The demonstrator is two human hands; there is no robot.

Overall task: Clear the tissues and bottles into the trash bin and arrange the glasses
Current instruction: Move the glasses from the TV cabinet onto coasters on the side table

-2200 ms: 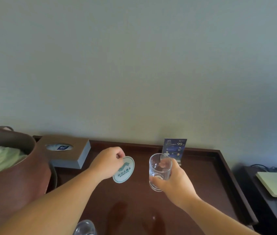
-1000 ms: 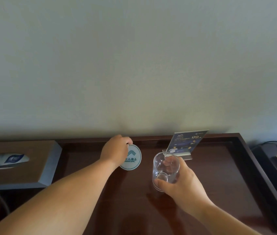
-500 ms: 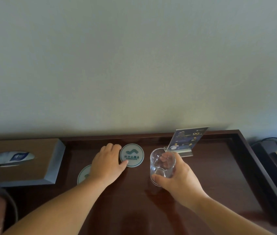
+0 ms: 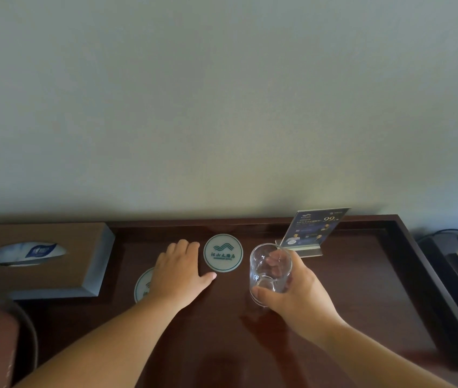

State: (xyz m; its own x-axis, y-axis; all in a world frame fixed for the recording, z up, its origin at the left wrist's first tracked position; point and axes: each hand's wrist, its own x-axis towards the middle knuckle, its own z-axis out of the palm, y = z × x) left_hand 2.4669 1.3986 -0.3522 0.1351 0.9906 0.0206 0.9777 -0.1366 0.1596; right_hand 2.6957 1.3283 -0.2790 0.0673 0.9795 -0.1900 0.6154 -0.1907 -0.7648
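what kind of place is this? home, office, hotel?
Probably a hotel room: a logo-printed coaster, a promo card in an acrylic stand, and a covered tissue box on a dark wooden desk.

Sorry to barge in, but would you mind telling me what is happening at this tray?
A person is arranging a glass on a dark wooden tray. The right hand holds a clear glass upright in its grip, just right of a round coaster lying flat. The left hand lies flat, fingers straight, partly covering a second coaster. A tissue box sits at the left; a sign card stands behind the glass.
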